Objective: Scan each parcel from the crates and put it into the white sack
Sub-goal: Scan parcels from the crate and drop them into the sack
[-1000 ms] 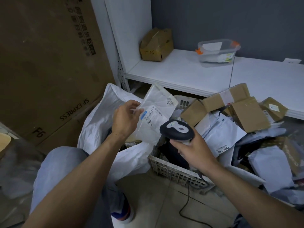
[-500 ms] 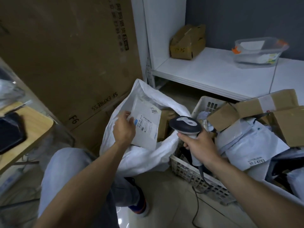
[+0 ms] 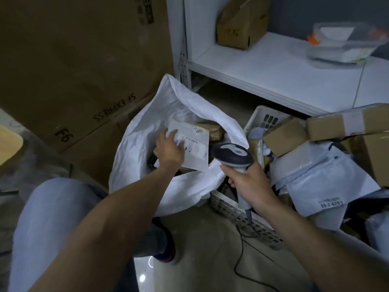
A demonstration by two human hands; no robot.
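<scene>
Left hand (image 3: 170,151), grip slack, flat on parcel (image 3: 194,148) in sack (image 3: 189,192); right hand (image 3: 250,184) clasps scanner (image 3: 231,154); crate (image 3: 231,209) heaped, so most work apparently remains.

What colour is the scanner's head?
Black with a light grey patch; the scanner shows best in the head view.

white parcel (image 3: 195,152) — flat, label up | inside open white sack (image 3: 136,144) | crate (image 3: 228,208) — heaped

Sack (image 3: 134,148) mouth is gaping open around the left hand (image 3: 170,151); room is showing above the grip. Sack rim is rising beyond it, carton (image 3: 84,60) walling off the left. Scanner (image 3: 231,153) in the right hand (image 3: 250,184) is blocking the right side, crate (image 3: 229,208) crowding past it.
</scene>
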